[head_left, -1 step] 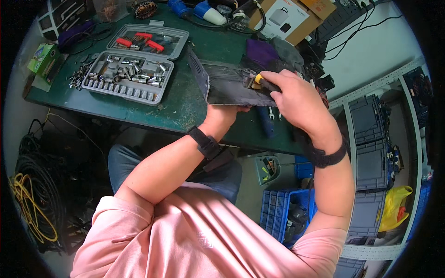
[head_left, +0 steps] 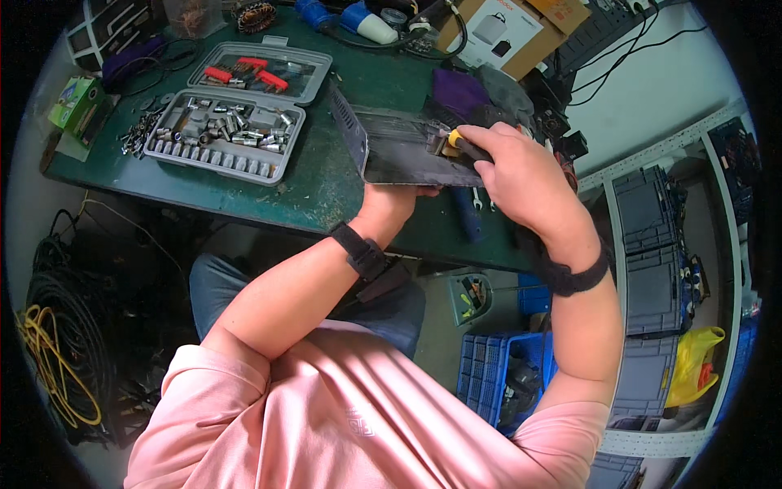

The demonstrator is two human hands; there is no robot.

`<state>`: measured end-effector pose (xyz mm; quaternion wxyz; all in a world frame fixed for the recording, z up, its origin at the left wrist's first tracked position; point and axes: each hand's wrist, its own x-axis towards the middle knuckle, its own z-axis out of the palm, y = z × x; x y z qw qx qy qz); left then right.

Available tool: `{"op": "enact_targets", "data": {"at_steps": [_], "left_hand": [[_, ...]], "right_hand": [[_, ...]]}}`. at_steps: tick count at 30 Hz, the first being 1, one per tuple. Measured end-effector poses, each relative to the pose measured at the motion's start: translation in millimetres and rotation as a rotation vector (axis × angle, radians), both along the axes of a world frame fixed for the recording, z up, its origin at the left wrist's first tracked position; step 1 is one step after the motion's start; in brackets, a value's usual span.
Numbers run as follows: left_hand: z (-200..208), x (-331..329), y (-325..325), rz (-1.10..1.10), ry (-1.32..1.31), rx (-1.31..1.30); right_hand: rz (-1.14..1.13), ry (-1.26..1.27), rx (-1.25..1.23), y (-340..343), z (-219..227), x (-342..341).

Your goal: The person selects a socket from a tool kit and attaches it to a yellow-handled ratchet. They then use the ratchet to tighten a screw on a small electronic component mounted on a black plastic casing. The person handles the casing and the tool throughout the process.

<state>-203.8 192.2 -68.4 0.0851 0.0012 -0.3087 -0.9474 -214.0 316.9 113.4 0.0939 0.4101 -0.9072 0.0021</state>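
The left hand (head_left: 387, 205) holds a dark, scuffed, bent metal panel (head_left: 407, 167) from beneath, fingers largely hidden, above the green table (head_left: 301, 196) near its near edge. Its slotted flange rises left. The right hand (head_left: 525, 173) grips a yellow-and-black tool (head_left: 456, 140) over it. Tabletop separates it from the gray socket case (head_left: 290, 155), left.

Your cardboard box (head_left: 555, 42) at the back of the bench (head_left: 342, 122) carried a white label (head_left: 489, 39) with a short line of orange lettering near its top edge, above printed pictures of a large pale container and a smaller dark one. The green box (head_left: 81, 102) at your left bore pale print, too small for you to read. On your pink shirt (head_left: 301, 399) sat a squarish pale emblem (head_left: 358, 422), whose lines formed no readable word.
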Motion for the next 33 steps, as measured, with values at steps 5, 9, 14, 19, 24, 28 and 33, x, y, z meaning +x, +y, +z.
{"op": "enact_targets", "data": {"at_steps": [5,9,14,19,24,28,33], "left_hand": [[-1,-1,1,0.015,0.006,-0.080],[7,0,0,0.038,-0.044,-0.157],[8,0,-1,0.023,-0.046,-0.164],[14,4,5,0.111,-0.085,-0.116],[18,6,6,0.168,-0.100,-0.141],[6,1,11,0.251,0.009,-0.066],[-10,-12,15,0.263,0.134,-0.034]], "right_hand": [[-0.017,0.041,0.006,-1,-7,3],[0.028,0.067,-0.031,-2,-12,6],[-0.028,0.106,0.012,-11,-14,14],[-0.090,0.097,0.105,-19,-11,19],[-0.035,0.232,0.206,-36,-5,25],[-0.003,0.324,0.291,-55,-4,31],[-0.079,0.250,0.516,-85,7,40]]}}
